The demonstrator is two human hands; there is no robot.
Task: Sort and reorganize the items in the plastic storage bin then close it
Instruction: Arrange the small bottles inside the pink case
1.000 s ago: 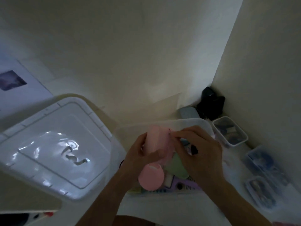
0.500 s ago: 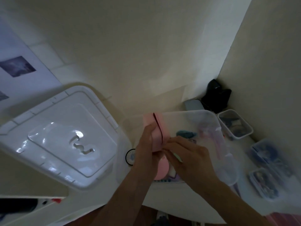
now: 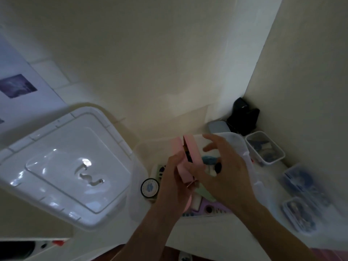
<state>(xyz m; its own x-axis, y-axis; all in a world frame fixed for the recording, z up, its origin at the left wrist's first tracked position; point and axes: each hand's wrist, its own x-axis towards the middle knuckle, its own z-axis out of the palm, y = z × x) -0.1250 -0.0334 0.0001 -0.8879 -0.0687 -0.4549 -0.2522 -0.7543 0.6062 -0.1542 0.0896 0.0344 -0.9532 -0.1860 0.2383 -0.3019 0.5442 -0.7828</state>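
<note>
Near the bottom of the frame two bare arms reach up toward the middle. The left hand (image 3: 174, 178) grips the low end of a pink case (image 3: 188, 159), with its fingers curled round it. The case is partly open, with a dark gap between its two pink halves. Its long side runs from the lower middle up and a little left, so the far end points away from the person. The right hand (image 3: 224, 166) is just to the right of the case. Its fingers are spread and loose, and its thumb side seems to touch the near pink half. I think this hand is the nearer one to push the case closed.

Under both hands sits the clear plastic storage bin (image 3: 243, 146), with small things inside. The white lid (image 3: 62, 166) lies off the bin, at the left of the frame.
</note>
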